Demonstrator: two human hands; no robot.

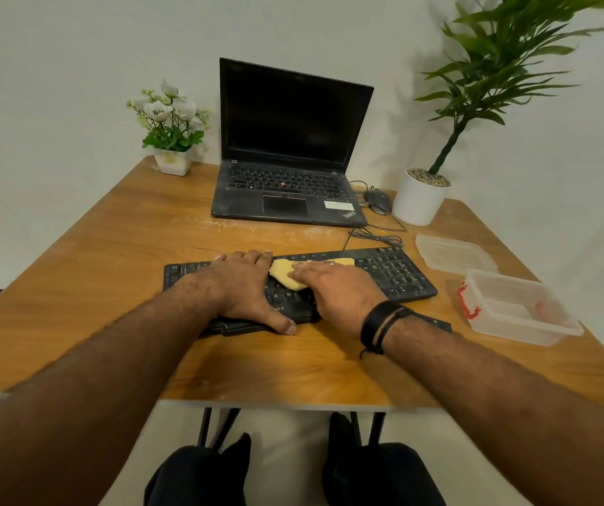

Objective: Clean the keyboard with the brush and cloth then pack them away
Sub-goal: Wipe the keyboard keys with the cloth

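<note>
A black keyboard (395,273) lies across the middle of the wooden table (110,279). My left hand (245,286) lies flat on its left half, fingers reaching over the far edge and thumb at the near edge. My right hand (337,290) presses a yellow cloth (284,273) flat onto the keys in the middle of the keyboard. Part of the cloth shows beyond my fingertips. A clear plastic box (516,308) with a red latch stands at the right, with something pale and blurred inside. I see no brush clearly.
The box's clear lid (454,252) lies behind the box. An open black laptop (289,155) stands at the back, with a wired mouse (379,200) and a white potted plant (421,199) to its right. A small flower pot (172,160) sits back left. Pale dust lies before the laptop.
</note>
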